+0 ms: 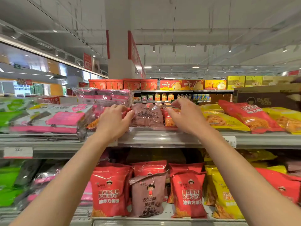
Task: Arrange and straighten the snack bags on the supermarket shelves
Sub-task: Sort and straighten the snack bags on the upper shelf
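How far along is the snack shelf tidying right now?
Looks done: the red bags on the lower shelf stand upright. In hand: both hands, left and right, flank the brown bag on the top shelf. Left: the pink packs lie heaped, and the lower brown bag leans.

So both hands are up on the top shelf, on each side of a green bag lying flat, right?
Not green. The head view shows the left hand and right hand on each side of a brown bag lying flat on the top shelf.
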